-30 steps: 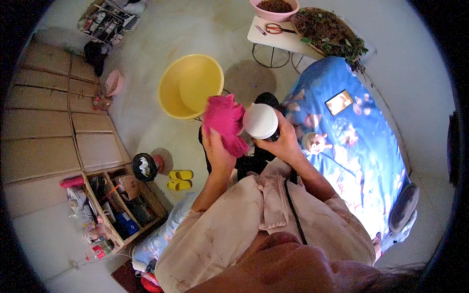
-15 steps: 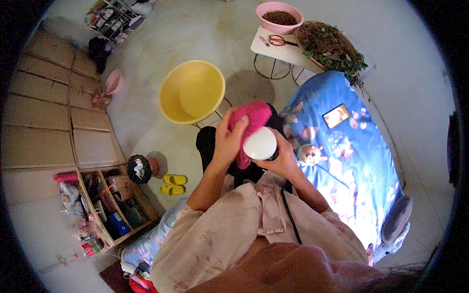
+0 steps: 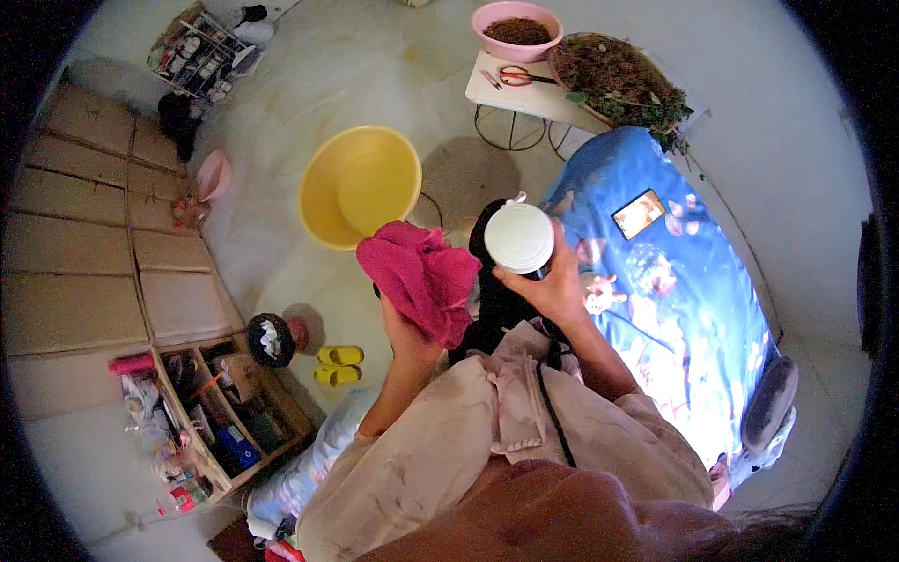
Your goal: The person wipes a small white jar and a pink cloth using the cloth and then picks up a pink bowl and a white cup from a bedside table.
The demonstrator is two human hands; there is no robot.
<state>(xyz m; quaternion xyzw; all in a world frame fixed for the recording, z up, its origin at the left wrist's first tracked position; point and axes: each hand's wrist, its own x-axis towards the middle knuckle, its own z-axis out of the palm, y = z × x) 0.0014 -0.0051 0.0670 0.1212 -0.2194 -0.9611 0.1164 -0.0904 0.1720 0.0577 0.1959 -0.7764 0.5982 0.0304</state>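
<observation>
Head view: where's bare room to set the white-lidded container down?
Free for the white-lidded container: floor between yellow basin and brown panels; blue bedcover between phone and grey oblong object. Crowded: white table, with scissors, pink bowl and leafy heap; compartmented drawer, lower left.

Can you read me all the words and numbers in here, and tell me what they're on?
There are none I can read.
White lid in the right hand: no letters I can make out.
Pink cloth in the left hand: none that I can see.
Phone: lit screen, too small and blurred.
Blue box: too small and blurred to read.
</observation>
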